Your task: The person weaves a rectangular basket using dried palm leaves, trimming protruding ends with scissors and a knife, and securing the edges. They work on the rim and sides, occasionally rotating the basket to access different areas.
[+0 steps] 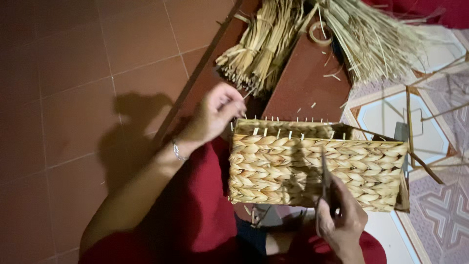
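A rectangular woven straw basket (312,166) rests on my lap, its braided side facing up and thin straw ends sticking out along its far rim. My left hand (215,115) is at the basket's far left corner, fingers pinched on a thin straw strand. My right hand (342,222) holds a pair of dark scissors (325,183), their blades pointing up across the basket's near side.
Bundles of dried straw (259,44) and loose straw (376,39) lie on a brown board (303,88) beyond the basket. A roll of tape (320,33) sits among them. Red floor tiles (73,98) lie to the left, patterned tiles (435,205) to the right.
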